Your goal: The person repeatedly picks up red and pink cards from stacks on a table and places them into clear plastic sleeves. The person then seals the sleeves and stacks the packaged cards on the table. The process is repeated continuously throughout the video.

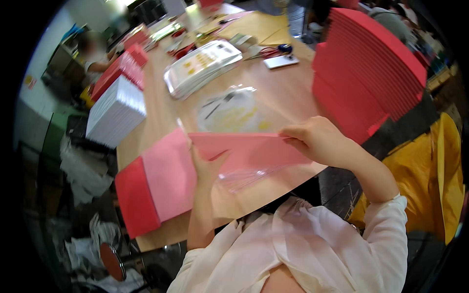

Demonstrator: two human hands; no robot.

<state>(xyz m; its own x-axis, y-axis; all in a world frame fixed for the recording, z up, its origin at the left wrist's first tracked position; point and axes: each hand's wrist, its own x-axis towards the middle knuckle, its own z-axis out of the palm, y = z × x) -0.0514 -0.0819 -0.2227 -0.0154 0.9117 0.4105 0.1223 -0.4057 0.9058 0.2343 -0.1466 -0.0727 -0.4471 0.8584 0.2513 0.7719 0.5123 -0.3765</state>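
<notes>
A pink folder point(168, 183) lies opened out at the table's front edge, with a red end panel point(138, 198) on its left. Its right-hand panel point(254, 149) is raised toward me. My left hand point(207, 163) grips the folder at the fold, thumb on the near side and fingers partly hidden behind it. My right hand point(315, 141) pinches the raised panel's upper right edge between thumb and fingers. Under that panel lies a clear plastic sleeve point(244, 178). Just beyond it, a clear printed plastic bag point(229, 112) rests flat.
At the right stands a tall stack of red folders point(366, 73). Printed plastic bags point(202, 66) are piled farther back, near a white box point(281, 61). White stacked sheets point(117, 112) sit at the left edge. Another person point(95, 61) is at the far left. Yellow cloth point(425, 180) hangs right.
</notes>
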